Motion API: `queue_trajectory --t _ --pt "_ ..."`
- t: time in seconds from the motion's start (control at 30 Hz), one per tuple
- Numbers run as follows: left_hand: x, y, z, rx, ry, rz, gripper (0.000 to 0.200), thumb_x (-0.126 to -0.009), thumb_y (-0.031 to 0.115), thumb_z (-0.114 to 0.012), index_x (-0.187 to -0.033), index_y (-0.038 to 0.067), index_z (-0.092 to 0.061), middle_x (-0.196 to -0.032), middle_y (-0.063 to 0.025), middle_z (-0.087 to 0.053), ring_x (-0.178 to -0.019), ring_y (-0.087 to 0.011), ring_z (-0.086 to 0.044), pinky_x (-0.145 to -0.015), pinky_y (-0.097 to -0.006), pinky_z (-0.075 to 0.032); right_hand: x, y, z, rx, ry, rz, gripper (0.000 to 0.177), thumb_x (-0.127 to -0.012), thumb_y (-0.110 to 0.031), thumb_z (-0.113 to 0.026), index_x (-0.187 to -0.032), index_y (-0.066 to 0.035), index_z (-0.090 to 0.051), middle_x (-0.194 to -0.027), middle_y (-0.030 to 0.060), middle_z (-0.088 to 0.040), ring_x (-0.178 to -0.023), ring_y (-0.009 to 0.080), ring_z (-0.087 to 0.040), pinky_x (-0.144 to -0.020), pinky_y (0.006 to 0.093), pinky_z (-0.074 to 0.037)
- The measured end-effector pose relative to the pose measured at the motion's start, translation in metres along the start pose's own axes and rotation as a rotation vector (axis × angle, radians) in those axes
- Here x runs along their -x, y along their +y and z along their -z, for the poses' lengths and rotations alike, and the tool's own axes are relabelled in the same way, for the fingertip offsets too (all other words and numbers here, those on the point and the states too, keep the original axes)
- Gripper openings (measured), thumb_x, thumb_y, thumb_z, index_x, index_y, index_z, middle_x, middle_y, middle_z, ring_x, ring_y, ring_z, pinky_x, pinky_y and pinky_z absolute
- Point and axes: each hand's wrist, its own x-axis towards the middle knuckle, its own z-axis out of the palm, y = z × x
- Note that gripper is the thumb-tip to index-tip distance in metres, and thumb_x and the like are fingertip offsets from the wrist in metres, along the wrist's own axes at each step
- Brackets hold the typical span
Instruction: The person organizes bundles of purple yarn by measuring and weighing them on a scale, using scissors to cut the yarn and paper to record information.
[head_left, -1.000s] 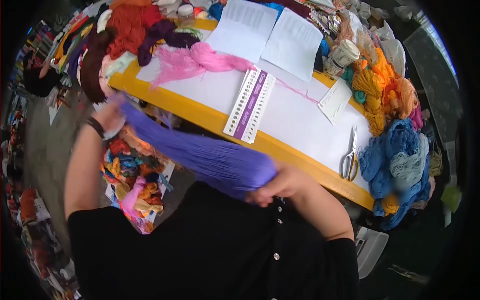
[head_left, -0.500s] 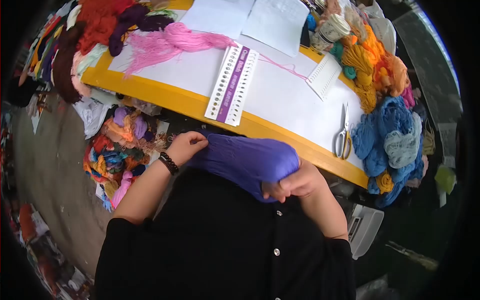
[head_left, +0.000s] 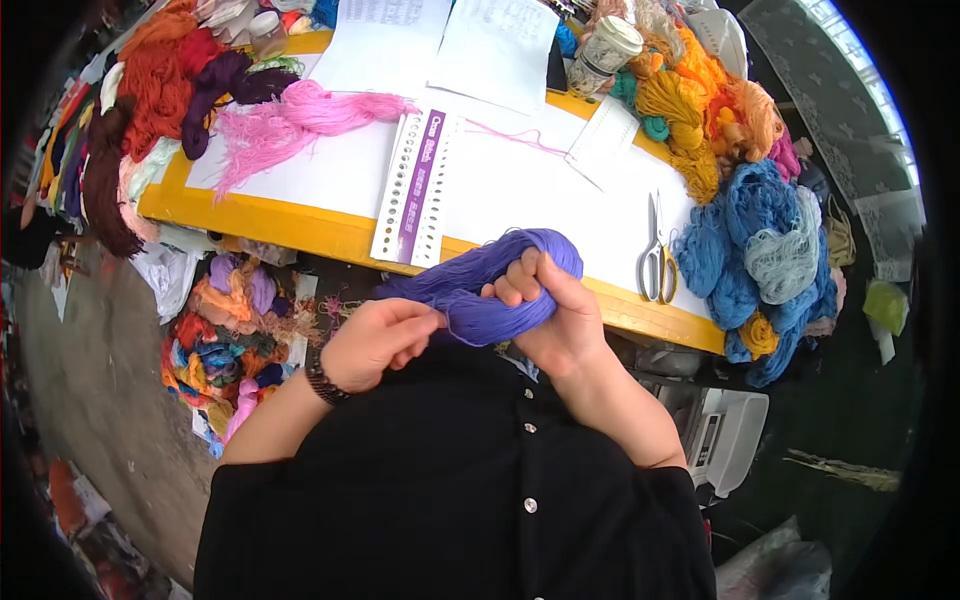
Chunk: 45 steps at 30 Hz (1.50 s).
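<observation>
A skein of purple thread (head_left: 500, 318) is looped over my right hand (head_left: 556, 318), whose fingers are curled round its strands. My left hand (head_left: 378, 340), with a dark beaded bracelet on the wrist, pinches at the skein's lower left edge with thumb and forefinger. Whatever strand it pinches is too fine to make out clearly. Both hands are held in front of my chest, just off the yellow edge of the table (head_left: 300, 237). Beyond them on the table lies a white and purple thread card (head_left: 412, 190) with punched holes.
Pink thread (head_left: 310, 125) lies on the table's left. Scissors (head_left: 655, 262) and a smaller white card (head_left: 602, 140) are at right. Blue skeins (head_left: 765, 260) and orange-yellow skeins (head_left: 690, 100) heap along the right edge. Paper sheets (head_left: 495, 50) and a white-lidded cup (head_left: 605, 52) stand farther back.
My right hand has lifted and turned, so its curled fingers now show through the skein's loop. My left hand has come lower and to the right. The view has shifted slightly.
</observation>
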Motion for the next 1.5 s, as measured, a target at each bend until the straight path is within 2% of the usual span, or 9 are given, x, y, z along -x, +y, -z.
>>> queue_trajectory --t 0.17,0.37,0.43,0.63,1.07,1.13,1.27,1.3,1.5 --pt "0.002 0.003 -0.006 0.504 -0.173 -0.061 0.010 -0.095 0.016 -0.054 -0.099 0.009 -0.059 -0.086 0.0002 -0.055 -0.065 -0.0052 -0.044 -0.053 -0.0187 -0.035 0.004 0.000 0.000 0.031 0.044 -0.002 0.023 -0.092 -0.030 -0.057 -0.080 -0.011 -0.050 -0.066 -0.0010 -0.044 -0.070 0.0168 -0.049 -0.089 0.0395 -0.042" --pt "0.011 -0.021 0.076 1.244 -0.132 -0.217 0.014 -0.099 0.019 -0.046 -0.090 0.009 -0.048 -0.070 0.0044 -0.038 -0.060 -0.0063 -0.040 -0.051 -0.0190 -0.037 -0.003 -0.015 0.017 -0.121 0.193 0.100 0.022 -0.090 -0.025 -0.060 -0.077 -0.010 -0.051 -0.063 0.0002 -0.045 -0.065 0.0165 -0.051 -0.082 0.0389 -0.046" --pt "0.018 -0.033 0.091 0.919 0.179 -0.224 0.012 -0.098 0.018 -0.047 -0.091 0.009 -0.051 -0.063 0.0056 -0.032 -0.052 -0.0046 -0.034 -0.046 -0.0176 -0.029 -0.004 -0.013 0.018 -0.126 0.195 0.105 0.021 -0.089 -0.025 -0.060 -0.078 -0.010 -0.052 -0.063 0.0004 -0.046 -0.065 0.0166 -0.051 -0.085 0.0387 -0.045" --pt "-0.001 -0.022 0.019 0.198 -0.070 0.048 0.028 -0.093 0.022 -0.057 -0.110 0.001 -0.059 -0.075 0.0079 -0.044 -0.052 -0.0003 -0.032 -0.045 -0.0163 -0.025 -0.009 0.009 -0.005 -0.008 0.135 0.077 0.015 -0.087 -0.019 -0.064 -0.084 -0.007 -0.055 -0.078 0.0033 -0.056 -0.082 0.0181 -0.058 -0.103 0.0439 -0.039" --pt "0.000 -0.037 0.113 1.152 0.038 -0.303 0.018 -0.097 0.017 -0.047 -0.079 0.014 -0.048 -0.059 0.0057 -0.034 -0.048 -0.0056 -0.033 -0.041 -0.0187 -0.026 0.004 -0.012 0.031 -0.230 0.316 0.177 0.013 -0.084 -0.015 -0.064 -0.090 -0.006 -0.058 -0.071 0.0040 -0.054 -0.071 0.0203 -0.056 -0.091 0.0429 -0.045" --pt "0.009 -0.056 0.147 0.892 0.531 -0.310 0.014 -0.092 0.018 -0.054 -0.079 0.013 -0.050 -0.059 0.0060 -0.037 -0.045 -0.0047 -0.032 -0.040 -0.0187 -0.025 0.006 -0.016 0.040 -0.238 0.305 0.175 0.014 -0.086 -0.018 -0.062 -0.090 -0.006 -0.057 -0.069 0.0025 -0.052 -0.068 0.0190 -0.054 -0.086 0.0407 -0.045" --pt "0.010 -0.127 0.184 -0.091 0.804 -0.055 0.021 -0.082 0.018 -0.065 -0.099 0.005 -0.064 -0.077 -0.0022 -0.061 -0.066 -0.0123 -0.057 -0.063 -0.0245 -0.047 0.014 -0.026 0.059 -0.303 0.277 0.146 0.016 -0.091 -0.021 -0.056 -0.091 -0.005 -0.056 -0.069 -0.0008 -0.049 -0.065 0.0161 -0.051 -0.077 0.0362 -0.048" --pt "0.002 -0.157 0.199 -0.473 0.683 -0.038 0.041 -0.078 0.015 -0.069 -0.116 0.001 -0.060 -0.089 -0.0071 -0.065 -0.083 -0.0153 -0.060 -0.081 -0.0279 -0.047 0.015 -0.028 0.061 -0.330 0.279 0.139 0.016 -0.091 -0.021 -0.056 -0.092 -0.005 -0.056 -0.069 -0.0008 -0.048 -0.065 0.0159 -0.051 -0.076 0.0361 -0.048" --pt "-0.040 -0.178 0.145 -0.724 0.540 -0.036 0.050 -0.076 0.029 -0.072 -0.118 0.005 -0.059 -0.095 -0.0163 -0.067 -0.089 -0.0274 -0.065 -0.079 -0.0352 -0.049 0.028 -0.038 0.064 -0.335 0.158 0.091 0.019 -0.094 -0.023 -0.052 -0.093 -0.005 -0.055 -0.068 -0.0005 -0.046 -0.063 0.0151 -0.048 -0.075 0.0361 -0.046"
